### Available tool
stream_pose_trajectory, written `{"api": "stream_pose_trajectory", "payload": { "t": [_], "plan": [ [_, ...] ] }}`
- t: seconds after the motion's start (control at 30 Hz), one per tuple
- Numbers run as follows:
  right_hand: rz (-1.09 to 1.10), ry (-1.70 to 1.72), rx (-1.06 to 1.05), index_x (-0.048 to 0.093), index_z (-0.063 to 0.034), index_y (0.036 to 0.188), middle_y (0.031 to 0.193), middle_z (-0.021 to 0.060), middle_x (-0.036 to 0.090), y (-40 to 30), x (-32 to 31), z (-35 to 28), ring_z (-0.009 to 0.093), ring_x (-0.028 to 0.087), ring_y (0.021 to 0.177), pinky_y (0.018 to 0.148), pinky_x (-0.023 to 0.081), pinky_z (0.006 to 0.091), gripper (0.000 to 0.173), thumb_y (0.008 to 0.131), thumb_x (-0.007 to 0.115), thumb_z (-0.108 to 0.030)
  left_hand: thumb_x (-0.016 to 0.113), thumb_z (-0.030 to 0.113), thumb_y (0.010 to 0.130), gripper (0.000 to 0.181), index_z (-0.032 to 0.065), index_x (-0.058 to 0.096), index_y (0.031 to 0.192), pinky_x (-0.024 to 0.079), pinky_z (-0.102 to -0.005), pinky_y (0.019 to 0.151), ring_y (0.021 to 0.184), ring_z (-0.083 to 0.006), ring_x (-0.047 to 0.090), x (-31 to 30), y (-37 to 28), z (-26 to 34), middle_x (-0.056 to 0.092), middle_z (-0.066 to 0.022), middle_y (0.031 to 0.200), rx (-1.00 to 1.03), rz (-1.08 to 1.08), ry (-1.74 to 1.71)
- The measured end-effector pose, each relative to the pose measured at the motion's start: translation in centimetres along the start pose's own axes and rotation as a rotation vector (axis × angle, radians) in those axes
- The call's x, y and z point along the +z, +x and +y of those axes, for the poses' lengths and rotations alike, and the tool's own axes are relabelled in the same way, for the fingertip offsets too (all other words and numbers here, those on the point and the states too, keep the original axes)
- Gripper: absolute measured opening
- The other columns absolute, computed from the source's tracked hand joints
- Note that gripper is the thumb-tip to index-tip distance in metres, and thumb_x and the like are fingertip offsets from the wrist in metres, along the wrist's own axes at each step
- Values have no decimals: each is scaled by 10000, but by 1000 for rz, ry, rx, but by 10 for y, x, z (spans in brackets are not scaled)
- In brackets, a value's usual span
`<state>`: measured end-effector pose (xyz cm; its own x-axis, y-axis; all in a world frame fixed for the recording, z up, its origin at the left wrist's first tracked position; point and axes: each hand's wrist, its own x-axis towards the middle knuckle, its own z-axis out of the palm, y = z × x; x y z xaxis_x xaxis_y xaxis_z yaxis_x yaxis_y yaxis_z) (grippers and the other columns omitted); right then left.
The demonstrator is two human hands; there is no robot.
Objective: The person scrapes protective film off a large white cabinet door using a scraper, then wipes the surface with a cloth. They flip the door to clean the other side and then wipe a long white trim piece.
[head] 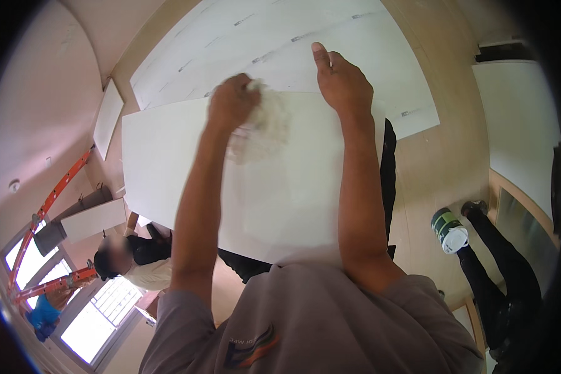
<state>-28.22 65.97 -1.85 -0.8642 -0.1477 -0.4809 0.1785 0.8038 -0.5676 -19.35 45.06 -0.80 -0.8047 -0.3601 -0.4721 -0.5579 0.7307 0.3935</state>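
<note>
A smooth white board (280, 201) lies in front of my body, below both forearms. My left hand (233, 103) grips a crumpled pale cloth (266, 117) over the board's far left part; the cloth is blurred by motion. Near the far edge of the board, toward its right side, is my right hand (346, 86). Its fingers are curled and the thumb points away from me. A tiny white spot shows between thumb and forefinger, too small to identify. Beyond the board lies a larger white sheet (308, 28) with rows of printed marks.
An orange ladder (61, 187) stands at the left, close to a co-worker in a cap (142, 266). On the right, a lidded paint bucket (450, 231) is beside another person's dark-clothed legs (500, 252). A white panel (519, 117) is at the far right.
</note>
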Motion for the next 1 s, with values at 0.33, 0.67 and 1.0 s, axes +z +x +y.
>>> {"api": "stream_pose_trajectory", "payload": {
  "t": [0.33,0.67,1.0],
  "plan": [
    [-9,6,1,690,-87,1168,1082,167,740,2,-1,6,363,692,1068,925,527,483,767,1031,227,-684,707,228,820,244,54,738,989,535,-416,761,816,-277,693,-11,6,0,728,-140,871,38,-80,-110],
    [0,3,33,705,-97,1138,1063,150,742,6,0,5,347,698,1044,909,530,473,757,1031,231,-678,692,264,832,295,63,725,1046,532,-429,814,894,-307,697,3,15,15,725,-141,909,159,-118,22],
    [23,-36,18,711,-100,1112,1050,147,744,7,5,5,345,696,1042,914,524,478,772,1025,228,-696,685,283,869,305,90,711,1104,537,-440,858,960,-315,692,26,-8,72,739,-132,1009,127,-106,77]
  ]
}}
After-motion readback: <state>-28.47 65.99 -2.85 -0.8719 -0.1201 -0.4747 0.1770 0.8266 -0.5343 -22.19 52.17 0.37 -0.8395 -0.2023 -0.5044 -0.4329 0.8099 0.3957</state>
